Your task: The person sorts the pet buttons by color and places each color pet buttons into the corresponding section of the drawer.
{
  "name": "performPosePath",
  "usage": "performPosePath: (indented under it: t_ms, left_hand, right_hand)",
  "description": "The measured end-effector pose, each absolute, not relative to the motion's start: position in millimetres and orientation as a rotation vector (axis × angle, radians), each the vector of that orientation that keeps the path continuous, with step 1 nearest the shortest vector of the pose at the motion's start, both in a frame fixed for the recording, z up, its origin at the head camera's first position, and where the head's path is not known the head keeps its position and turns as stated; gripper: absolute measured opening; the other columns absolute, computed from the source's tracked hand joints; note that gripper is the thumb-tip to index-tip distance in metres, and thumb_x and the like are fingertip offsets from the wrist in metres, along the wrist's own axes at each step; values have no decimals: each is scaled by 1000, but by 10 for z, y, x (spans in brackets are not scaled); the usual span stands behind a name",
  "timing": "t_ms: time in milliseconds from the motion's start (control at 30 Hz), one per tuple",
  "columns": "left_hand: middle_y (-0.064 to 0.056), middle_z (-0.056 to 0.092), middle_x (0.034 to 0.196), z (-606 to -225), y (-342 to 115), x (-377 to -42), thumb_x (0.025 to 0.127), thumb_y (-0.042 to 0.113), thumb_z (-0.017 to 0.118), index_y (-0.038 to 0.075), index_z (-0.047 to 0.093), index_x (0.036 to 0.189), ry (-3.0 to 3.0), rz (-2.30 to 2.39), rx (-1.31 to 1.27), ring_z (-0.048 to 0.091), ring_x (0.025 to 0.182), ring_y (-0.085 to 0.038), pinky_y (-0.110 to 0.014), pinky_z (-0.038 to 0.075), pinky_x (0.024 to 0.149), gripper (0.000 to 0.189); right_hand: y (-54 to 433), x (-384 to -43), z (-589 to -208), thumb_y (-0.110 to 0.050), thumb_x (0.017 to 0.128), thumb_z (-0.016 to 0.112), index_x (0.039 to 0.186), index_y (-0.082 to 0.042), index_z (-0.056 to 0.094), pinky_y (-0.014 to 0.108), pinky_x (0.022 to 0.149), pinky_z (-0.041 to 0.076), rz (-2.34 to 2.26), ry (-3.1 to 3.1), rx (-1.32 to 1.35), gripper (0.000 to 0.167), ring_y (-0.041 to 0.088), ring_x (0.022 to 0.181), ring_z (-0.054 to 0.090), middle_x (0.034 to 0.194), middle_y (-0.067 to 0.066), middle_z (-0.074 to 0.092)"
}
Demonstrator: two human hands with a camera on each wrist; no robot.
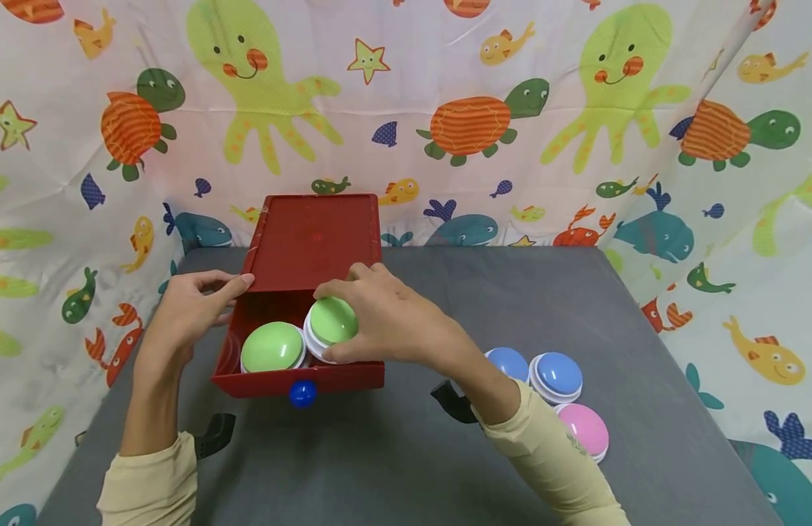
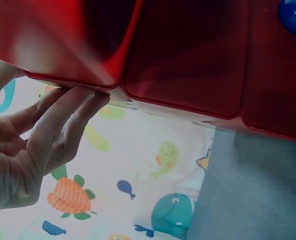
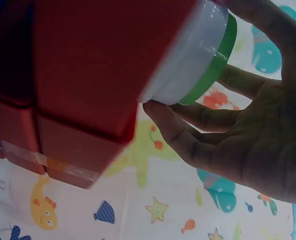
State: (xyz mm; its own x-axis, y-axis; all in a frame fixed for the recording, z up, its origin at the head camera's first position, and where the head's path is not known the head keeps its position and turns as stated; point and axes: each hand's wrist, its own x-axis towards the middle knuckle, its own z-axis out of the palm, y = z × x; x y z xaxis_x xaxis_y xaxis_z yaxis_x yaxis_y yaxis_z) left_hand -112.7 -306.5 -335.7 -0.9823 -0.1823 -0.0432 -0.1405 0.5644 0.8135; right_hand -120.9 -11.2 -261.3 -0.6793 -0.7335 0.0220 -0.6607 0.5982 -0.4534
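Note:
A red drawer box (image 1: 316,245) has its drawer (image 1: 353,378) pulled out toward me, with a blue ball knob (image 1: 303,394) on the front. A green domed button on a white base (image 1: 272,346) lies in the drawer's left part. Beside it, my right hand (image 1: 395,314) grips a second green button (image 1: 333,321), which is tilted over the drawer's right part. In the right wrist view, thumb and fingers hold this button's white rim (image 3: 188,60). My left hand (image 1: 195,307) touches the box's left front corner; fingertips (image 2: 100,100) lie along its side in the left wrist view.
Two blue domed buttons (image 1: 559,374) and a pink one (image 1: 585,429) lie on the grey table (image 1: 498,292) to the right, partly behind my right forearm. A curtain printed with sea animals (image 1: 412,66) surrounds the back and sides.

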Motion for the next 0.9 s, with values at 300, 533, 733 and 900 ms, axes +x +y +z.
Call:
performPosePath:
  t_ms: [300, 533, 733, 900]
  left_hand:
    - [-28, 60, 142, -3379, -3096, -1126, 102, 57, 57, -2, 61, 140, -2733, -1427, 264, 63, 124, -44, -54, 57, 96, 70]
    - [-28, 61, 142, -3372, -3081, -1134, 101, 56, 58, -1, 62, 140, -2720, -1442, 255, 64, 124, -45, -55, 57, 96, 70]
    - [-28, 61, 141, -3370, -3092, -1124, 102, 56, 58, -2, 62, 139, -2712, -1438, 246, 64, 123, -45, -52, 57, 95, 69]
    - [-28, 61, 141, -3378, -3093, -1129, 102, 56, 58, -2, 62, 139, -2715, -1438, 243, 64, 122, -45, -51, 57, 95, 69]
  right_hand:
    - [-316, -1164, -2772, -38, 82, 89, 137, -20, 68, 29, 82, 58, -244, 2756, -1178, 61, 19, 109, 59, 120, 4, 70]
    - [-412, -1133, -2768, -39, 82, 88, 131, -16, 70, 28, 77, 63, -70, 2808, -1176, 57, 17, 94, 68, 113, 3, 76]
    - [-465, -1129, -2756, -35, 81, 90, 127, -13, 72, 29, 78, 66, -53, 2812, -1136, 54, 17, 88, 72, 108, 3, 77]
    - [-521, -1130, -2742, -36, 79, 91, 124, -13, 74, 30, 75, 65, 13, 2835, -1113, 54, 20, 86, 67, 102, 6, 74]
